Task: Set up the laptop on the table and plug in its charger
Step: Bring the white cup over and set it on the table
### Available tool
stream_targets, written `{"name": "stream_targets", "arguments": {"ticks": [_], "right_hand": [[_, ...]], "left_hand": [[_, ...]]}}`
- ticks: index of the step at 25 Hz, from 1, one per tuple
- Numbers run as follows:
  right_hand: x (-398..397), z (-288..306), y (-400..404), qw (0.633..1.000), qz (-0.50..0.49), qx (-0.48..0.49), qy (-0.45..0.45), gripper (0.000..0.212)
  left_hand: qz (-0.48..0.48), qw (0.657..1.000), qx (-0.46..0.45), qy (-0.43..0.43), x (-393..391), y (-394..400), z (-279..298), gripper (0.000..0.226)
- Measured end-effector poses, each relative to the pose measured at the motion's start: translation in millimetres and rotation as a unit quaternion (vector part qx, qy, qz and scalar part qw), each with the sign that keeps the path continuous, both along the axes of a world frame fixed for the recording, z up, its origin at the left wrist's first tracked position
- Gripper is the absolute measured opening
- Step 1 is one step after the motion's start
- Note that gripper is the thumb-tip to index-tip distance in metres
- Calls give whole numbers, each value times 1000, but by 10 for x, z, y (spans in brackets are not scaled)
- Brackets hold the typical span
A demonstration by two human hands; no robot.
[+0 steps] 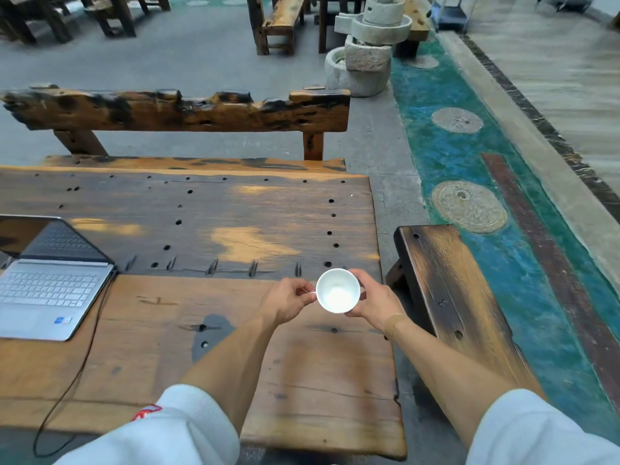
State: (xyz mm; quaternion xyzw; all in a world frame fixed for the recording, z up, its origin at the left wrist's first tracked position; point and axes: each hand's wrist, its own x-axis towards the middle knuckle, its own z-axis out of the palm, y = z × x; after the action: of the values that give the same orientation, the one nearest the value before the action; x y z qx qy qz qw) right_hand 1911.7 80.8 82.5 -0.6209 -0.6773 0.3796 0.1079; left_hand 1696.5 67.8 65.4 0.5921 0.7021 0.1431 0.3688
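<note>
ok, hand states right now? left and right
Left hand: closed, pinching the handle of the cup.
Right hand: closed around the cup's side.

Both forearms outstretched, left hand (288,302) and right hand (372,298) close together, fingers curled inward.

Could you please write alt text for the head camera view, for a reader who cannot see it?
Both hands, left hand and right hand, hold a white cup above a wooden table. An open laptop sits at far left, its cable trailing off the near edge.
</note>
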Motion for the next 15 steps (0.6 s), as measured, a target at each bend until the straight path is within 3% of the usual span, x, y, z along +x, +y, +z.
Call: {"name": "stream_targets", "arguments": {"ticks": [6,15], "right_hand": [[587,-54,-453,999,36,-9,10,85],[1006,-313,-1034,996,74,-51,5,81]], "left_hand": [[17,1000,-7,3,583,-577,-29,4],[50,998,-38,29,1023,-1352,-242,12]]}}
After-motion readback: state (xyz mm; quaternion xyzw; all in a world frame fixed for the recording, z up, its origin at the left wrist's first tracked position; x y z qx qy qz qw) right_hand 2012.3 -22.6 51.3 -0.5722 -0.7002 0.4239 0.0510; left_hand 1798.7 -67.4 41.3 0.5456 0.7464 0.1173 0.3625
